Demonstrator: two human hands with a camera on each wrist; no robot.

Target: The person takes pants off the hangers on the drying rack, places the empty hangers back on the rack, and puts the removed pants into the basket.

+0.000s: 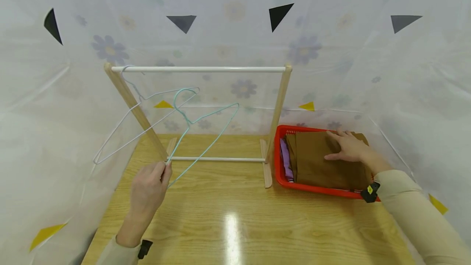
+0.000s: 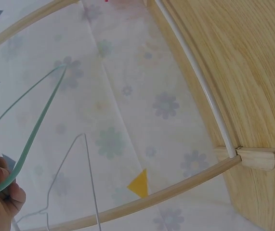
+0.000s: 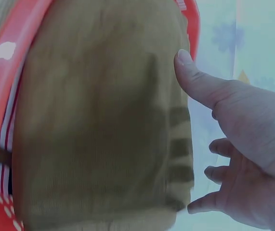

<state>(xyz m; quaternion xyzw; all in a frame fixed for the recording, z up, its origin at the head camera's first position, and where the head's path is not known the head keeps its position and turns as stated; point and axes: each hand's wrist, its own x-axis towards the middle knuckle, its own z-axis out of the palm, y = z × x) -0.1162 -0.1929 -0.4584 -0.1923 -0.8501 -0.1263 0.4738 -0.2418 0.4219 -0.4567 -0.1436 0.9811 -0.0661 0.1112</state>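
My left hand (image 1: 149, 185) grips a mint-green wire hanger (image 1: 189, 122) by one lower corner, its hook pointing up in front of the rack. In the left wrist view, curled fingers (image 2: 13, 195) wrap round the hanger (image 2: 36, 126). Over at the right, my right hand (image 1: 349, 148) is held above a folded brown garment (image 1: 316, 162) in a red basket (image 1: 320, 190), its fingers spread. The right wrist view shows that hand (image 3: 253, 130) apart from the brown cloth (image 3: 94, 120), casting a shadow on it.
A wooden clothes rack (image 1: 198, 69) with white bars stands on the table (image 1: 272, 224). A pale hanger (image 1: 140, 99) hangs at its left end. Purple cloth (image 1: 285, 160) shows at the basket's left side. Patterned sheeting (image 1: 235, 48) encloses the table.
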